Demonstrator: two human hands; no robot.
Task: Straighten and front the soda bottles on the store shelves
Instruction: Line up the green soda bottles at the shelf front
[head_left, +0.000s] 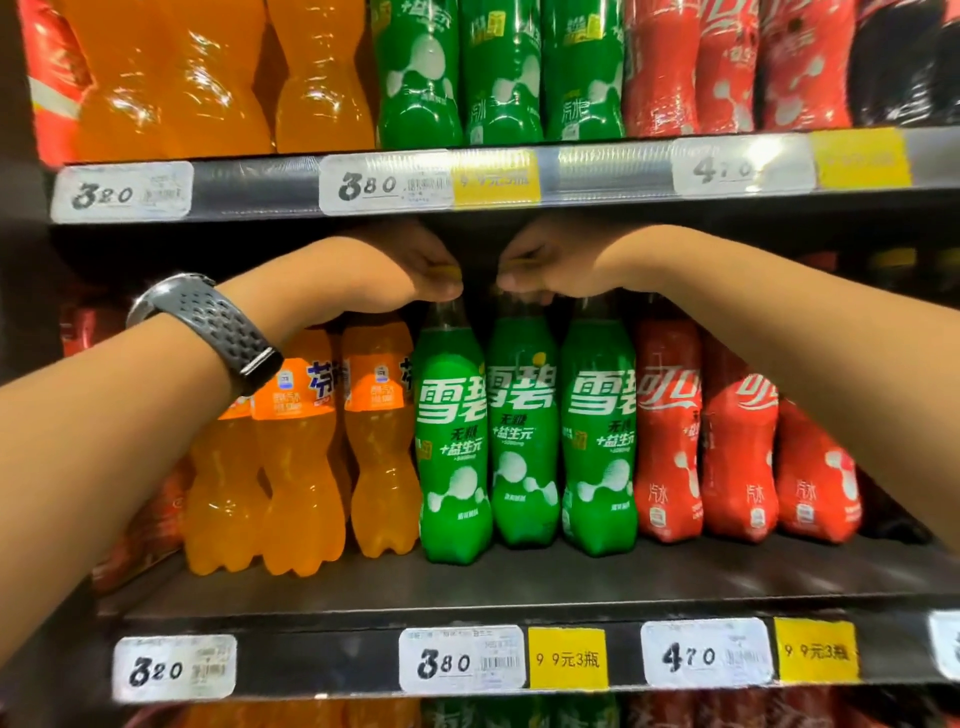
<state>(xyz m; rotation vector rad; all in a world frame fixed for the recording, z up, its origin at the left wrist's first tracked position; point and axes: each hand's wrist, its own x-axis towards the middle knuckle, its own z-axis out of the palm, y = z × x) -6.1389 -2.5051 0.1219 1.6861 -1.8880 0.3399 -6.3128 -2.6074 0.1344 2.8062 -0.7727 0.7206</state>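
Hands at the bottle tops: the left hand (402, 270) pinches the cap of the left green bottle (452, 441), and the right hand (550, 265) curls over the top of the middle green bottle (522, 441), each bottle directly beneath its hand. Both bottles stand upright on the shelf (519, 587), long axis vertical, labels facing outward. The left bottle appears slightly further forward.

We see a dark lower shelf (519, 582) under an upper shelf (249, 189), both edged with white price tags (174, 667) and yellow offer labels (568, 659). Deep shadow lies beneath the upper shelf.
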